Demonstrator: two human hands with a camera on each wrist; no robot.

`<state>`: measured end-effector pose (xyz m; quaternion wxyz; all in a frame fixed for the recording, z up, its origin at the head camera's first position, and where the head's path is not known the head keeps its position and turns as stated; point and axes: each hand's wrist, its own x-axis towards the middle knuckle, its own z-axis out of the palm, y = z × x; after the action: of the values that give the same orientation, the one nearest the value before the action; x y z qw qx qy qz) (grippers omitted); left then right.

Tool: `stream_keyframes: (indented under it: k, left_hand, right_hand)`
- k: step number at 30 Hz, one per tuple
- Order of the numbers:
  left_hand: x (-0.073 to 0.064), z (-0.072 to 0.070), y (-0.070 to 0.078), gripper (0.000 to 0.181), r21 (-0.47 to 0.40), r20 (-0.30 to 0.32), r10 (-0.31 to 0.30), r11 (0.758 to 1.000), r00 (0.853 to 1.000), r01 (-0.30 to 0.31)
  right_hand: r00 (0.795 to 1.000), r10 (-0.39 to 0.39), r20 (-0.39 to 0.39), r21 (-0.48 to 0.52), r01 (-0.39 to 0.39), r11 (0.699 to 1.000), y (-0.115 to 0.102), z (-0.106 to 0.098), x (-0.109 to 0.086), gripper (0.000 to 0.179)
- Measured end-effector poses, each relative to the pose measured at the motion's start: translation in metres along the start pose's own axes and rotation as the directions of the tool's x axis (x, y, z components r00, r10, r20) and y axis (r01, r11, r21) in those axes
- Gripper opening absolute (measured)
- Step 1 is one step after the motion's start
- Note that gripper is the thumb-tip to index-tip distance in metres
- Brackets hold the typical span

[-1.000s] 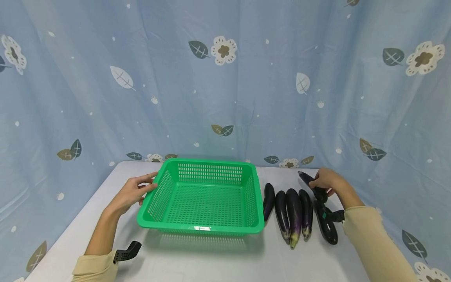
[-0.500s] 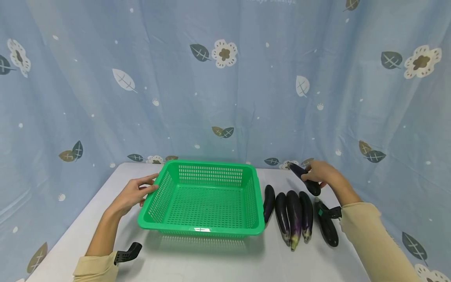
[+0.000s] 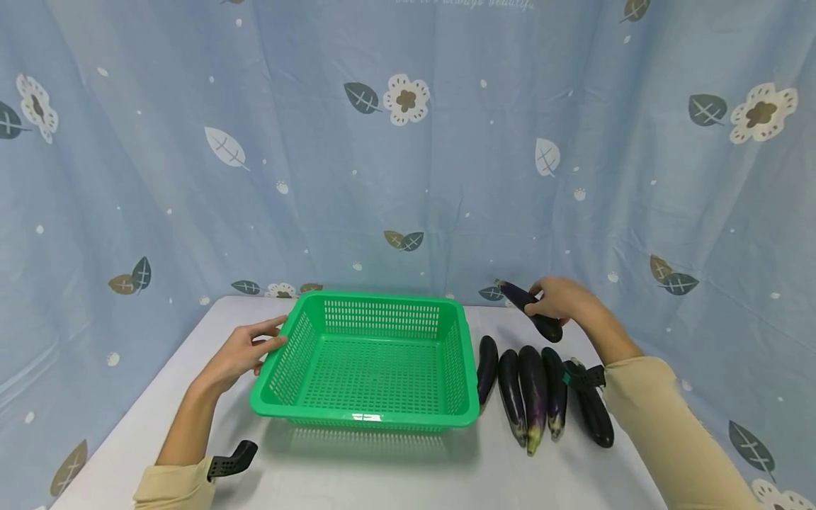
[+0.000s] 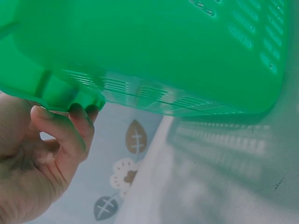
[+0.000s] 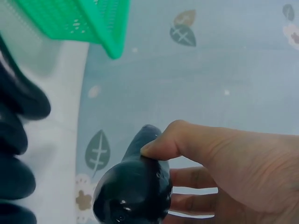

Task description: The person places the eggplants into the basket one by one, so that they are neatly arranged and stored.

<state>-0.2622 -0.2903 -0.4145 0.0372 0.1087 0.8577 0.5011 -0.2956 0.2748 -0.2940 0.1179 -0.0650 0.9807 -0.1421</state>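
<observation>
A long dark purple eggplant is held by my right hand above the far right of the table. Its stem end points to the upper left. In the right wrist view, thumb and fingers grip the eggplant from either side, its rounded end nearest the camera. At the left side of a green plastic basket, my left hand holds the rim. Seen from the left wrist, curled fingertips hook under the lip of the basket. Nothing lies inside the basket.
Several eggplants lie right of the basket: one eggplant close to its wall, three side by side around the middle eggplant, and another eggplant partly behind the right wrist's black strap. A blue patterned curtain hangs behind the white table.
My right hand has lifted the eggplant off the table beside the rightmost one and carried it up and left. The left hand and the basket have stayed in place.
</observation>
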Motion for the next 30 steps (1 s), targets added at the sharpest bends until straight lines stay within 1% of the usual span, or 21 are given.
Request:
stream_keyframes:
  k: [8, 15, 20, 30]
  left_hand:
    - [-0.001, 0.000, 0.001, 0.061, -0.002, -0.004, 0.001, 1.000, 1.000, -0.001]
    - [0.000, 0.001, 0.001, 0.062, -0.003, -0.004, 0.001, 1.000, 1.000, -0.001]
    - [-0.001, 0.000, 0.000, 0.062, -0.001, 0.006, 0.002, 1.000, 1.000, -0.002]
    - [0.000, 0.000, 0.000, 0.062, -0.003, 0.003, 0.004, 1.000, 1.000, -0.004]
  right_hand:
    - [0.998, -0.059, -0.017, 0.001, 0.059, 0.998, -0.019, -0.003, 0.005, 0.054]
    - [0.995, -0.081, -0.056, -0.063, 0.077, 0.995, -0.035, 0.000, 0.008, 0.055]
    - [0.990, -0.125, -0.067, -0.099, 0.118, 0.988, -0.046, 0.003, 0.010, 0.052]
    - [0.979, -0.191, -0.076, -0.088, 0.185, 0.979, -0.073, 0.005, 0.017, 0.048]
